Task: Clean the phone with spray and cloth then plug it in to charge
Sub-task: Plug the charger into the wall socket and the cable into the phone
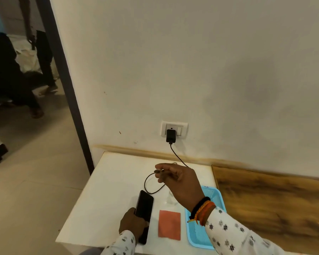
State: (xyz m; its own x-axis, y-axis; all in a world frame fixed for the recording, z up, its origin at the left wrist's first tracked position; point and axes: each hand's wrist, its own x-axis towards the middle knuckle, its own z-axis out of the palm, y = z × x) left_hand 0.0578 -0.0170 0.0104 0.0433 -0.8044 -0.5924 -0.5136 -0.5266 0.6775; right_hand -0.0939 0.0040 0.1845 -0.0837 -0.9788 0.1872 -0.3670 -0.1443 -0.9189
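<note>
Lying under both hands, the white table [118, 181] is giving a flat, hard bed; its left edge is running just outside the left hand [132, 222] and its front edge just beneath that wrist, so little margin is being left on those sides, while open room is lying ahead of the hands, toward the wall. The blue tray [197, 234] is sitting beneath the right forearm, and the red cloth [169, 225] is lying flat between tray and phone, soft and limp.

The phone [145, 207] is being gripped along its long edges by the left hand, fingers curled round its lower half, its far end tilted up off the table. It is being judged rigid, smooth and glassy, so slippery and breakable if dropped near that edge; a hold at the sides, clear of the bottom port, is being judged best.

The charger [170, 136] is sitting in the wall socket [174, 129], beyond the right hand [179, 181]. The cable [151, 183] is hanging from it, light and floppy, looping down in front of the right hand's fingertips. Its plug end is being pinched between thumb and fingers; only the stiff tip is being judged fit for steering. A clear bottle [170, 198] is standing partly hidden beneath the right palm.
</note>
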